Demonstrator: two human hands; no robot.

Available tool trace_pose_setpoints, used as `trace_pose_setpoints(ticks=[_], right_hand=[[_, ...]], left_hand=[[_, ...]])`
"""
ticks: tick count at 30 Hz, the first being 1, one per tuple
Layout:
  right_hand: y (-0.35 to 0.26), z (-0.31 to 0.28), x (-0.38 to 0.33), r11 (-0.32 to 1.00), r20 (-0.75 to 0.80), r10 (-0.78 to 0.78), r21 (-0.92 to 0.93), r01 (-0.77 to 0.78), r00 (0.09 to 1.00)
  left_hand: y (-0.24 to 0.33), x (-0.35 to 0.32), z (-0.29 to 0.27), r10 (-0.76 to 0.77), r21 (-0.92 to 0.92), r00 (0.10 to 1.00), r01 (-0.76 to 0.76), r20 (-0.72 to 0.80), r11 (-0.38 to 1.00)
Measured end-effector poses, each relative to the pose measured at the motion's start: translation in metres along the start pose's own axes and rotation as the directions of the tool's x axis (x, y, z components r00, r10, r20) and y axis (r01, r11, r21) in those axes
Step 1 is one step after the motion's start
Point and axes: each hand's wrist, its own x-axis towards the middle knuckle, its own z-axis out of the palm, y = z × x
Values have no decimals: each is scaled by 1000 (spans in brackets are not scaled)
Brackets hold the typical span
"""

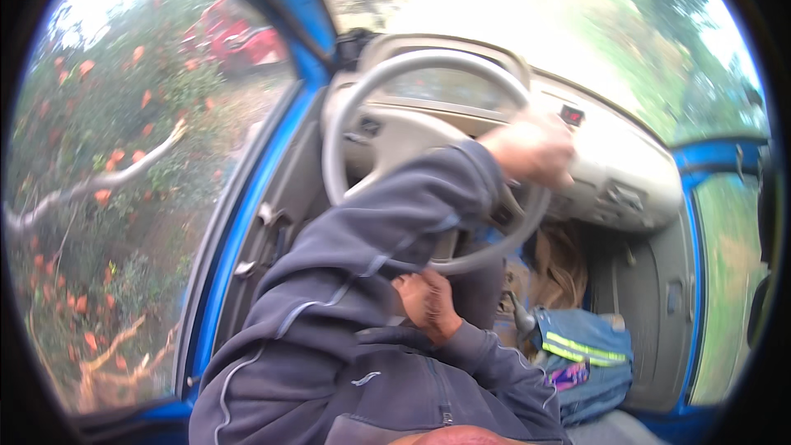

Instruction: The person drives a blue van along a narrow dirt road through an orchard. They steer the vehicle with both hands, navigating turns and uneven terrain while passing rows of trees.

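A pale grey steering wheel point(337, 136) stands in front of me in a vehicle cab. My left arm crosses over it, and my left hand point(531, 150) is closed around the right side of the rim, blurred by motion. Low in front of my body, my right hand point(428, 303) has its fingers curled, right by the bottom of the rim. My left sleeve covers part of the space there, so whether those fingers grip the rim is hidden. Beyond the wheel lies the beige dashboard point(630, 156), with a small dark display point(572, 115) on top.
A gear lever point(521, 313) rises right of my lap. Beside it lies a blue garment point(589, 391) with a yellow reflective band, and a brown cloth point(560, 268) is in the footwell. Blue-framed doors flank the cab. Outside left are bushes, a bare branch point(124, 173) and a red vehicle point(239, 37).
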Motion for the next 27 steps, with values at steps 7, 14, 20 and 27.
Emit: trace_pose_setpoints(ticks=[7, 14, 20, 27], right_hand=[[-10, -46, 35, 983, 162, 4, -183, 26, 987], [-19, -49, 69, 973, 96, -105, -196, 122, 990], [-18, -95, 84, 916, -21, -301, -284, 284, 953], [-64, -68, 60, 878, -259, -458, -282, 387, 850]], left_hand=[[0, 40, 115, 345, -12, 872, -372, -347, 928], [12, 19, 150, 448, 37, 890, -446, -86, 894], [7, 23, 136, 413, -12, 889, -423, -197, 906], [-7, 54, 106, 212, -111, 944, -246, -251, 963]])
